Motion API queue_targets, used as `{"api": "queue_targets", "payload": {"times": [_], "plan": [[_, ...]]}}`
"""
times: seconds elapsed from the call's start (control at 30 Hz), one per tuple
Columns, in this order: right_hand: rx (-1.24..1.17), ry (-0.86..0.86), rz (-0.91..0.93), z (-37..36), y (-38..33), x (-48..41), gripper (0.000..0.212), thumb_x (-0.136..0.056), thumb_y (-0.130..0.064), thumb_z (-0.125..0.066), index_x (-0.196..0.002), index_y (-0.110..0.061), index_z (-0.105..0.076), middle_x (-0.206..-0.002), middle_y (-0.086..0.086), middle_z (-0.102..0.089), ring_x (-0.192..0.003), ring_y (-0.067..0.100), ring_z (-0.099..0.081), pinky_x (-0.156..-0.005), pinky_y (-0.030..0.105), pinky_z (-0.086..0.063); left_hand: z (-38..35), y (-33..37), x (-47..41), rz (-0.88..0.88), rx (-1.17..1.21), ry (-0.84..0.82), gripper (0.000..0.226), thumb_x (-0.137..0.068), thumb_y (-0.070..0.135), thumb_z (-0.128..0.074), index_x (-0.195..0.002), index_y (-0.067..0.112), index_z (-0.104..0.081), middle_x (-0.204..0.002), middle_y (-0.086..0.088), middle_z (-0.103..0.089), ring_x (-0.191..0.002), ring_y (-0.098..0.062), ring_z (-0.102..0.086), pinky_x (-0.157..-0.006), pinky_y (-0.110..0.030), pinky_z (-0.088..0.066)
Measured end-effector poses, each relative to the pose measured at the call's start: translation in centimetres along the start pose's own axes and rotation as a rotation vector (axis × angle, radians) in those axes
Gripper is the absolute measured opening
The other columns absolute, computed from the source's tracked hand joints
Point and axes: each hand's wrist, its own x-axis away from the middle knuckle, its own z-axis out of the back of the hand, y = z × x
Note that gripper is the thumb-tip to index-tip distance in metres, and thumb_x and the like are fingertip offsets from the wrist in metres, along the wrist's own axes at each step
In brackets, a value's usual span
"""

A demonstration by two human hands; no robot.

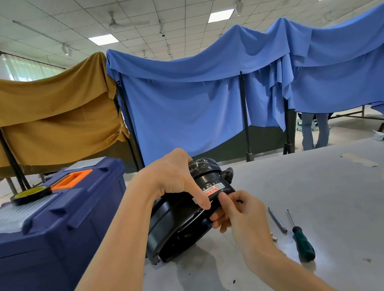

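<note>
Black appliance (189, 217), navy toolbox (54, 244), green-handled screwdriver (303, 242), blue drape (205, 100)

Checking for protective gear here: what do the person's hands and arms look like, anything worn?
The left hand and right hand are bare: no gloves, rings or watch show. Both forearms are uncovered as well, with no sleeve in view down to the picture's lower edge.

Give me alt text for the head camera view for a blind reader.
Left hand and right hand grip a black appliance housing tipped on a grey table; blue toolbox at left, green-handled screwdriver at right.
</note>
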Motion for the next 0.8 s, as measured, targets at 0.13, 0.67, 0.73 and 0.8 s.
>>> {"api": "queue_targets", "payload": {"times": [0.13,0.67,0.73,0.8], "plan": [[0.194,0.019,0.158,0.4,1.1,-0.3,0.019,-0.096,-0.019,-0.059,-0.080,-0.009,-0.059,-0.060,0.001,-0.068,-0.048,0.007,-0.060,-0.046,0.015,-0.042,-0.2,0.1,0.4,-0.003,-0.017,-0.006,0.079,-0.043,0.024,-0.096,-0.111,0.004,-0.060,-0.097,-0.009,-0.068,-0.092,-0.030,-0.067,-0.085,-0.047,-0.057],[0.921,0.052,1.234,7.1,0.8,-1.2,0.050,-0.095,-0.054,-0.048,-0.114,-0.008,-0.047,-0.097,0.013,-0.065,-0.087,0.023,-0.058,-0.074,0.031,-0.051,-3.7,1.7,3.2,-0.089,-0.239,0.000,0.065,-0.047,0.031,-0.092,-0.100,0.018,-0.057,-0.093,-0.002,-0.063,-0.085,-0.020,-0.062,-0.076,-0.042,-0.058],[0.973,0.032,1.261,8.1,1.2,-1.1,0.061,-0.093,-0.055,-0.054,-0.127,-0.005,-0.043,-0.117,0.014,-0.055,-0.104,0.024,-0.052,-0.089,0.033,-0.047,-4.9,2.2,3.8,-0.114,-0.340,0.012,0.060,-0.049,0.032,-0.091,-0.095,0.019,-0.056,-0.087,0.001,-0.061,-0.079,-0.018,-0.060,-0.072,-0.037,-0.057],[1.009,0.014,1.286,8.9,1.4,-1.0,0.073,-0.089,-0.058,-0.058,-0.134,-0.003,-0.039,-0.130,0.016,-0.045,-0.117,0.029,-0.048,-0.097,0.037,-0.043,-6.1,2.6,4.3,-0.141,-0.449,0.019,0.059,-0.052,0.034,-0.090,-0.096,0.018,-0.053,-0.088,0.001,-0.059,-0.079,-0.018,-0.058,-0.068,-0.034,-0.054]]}}
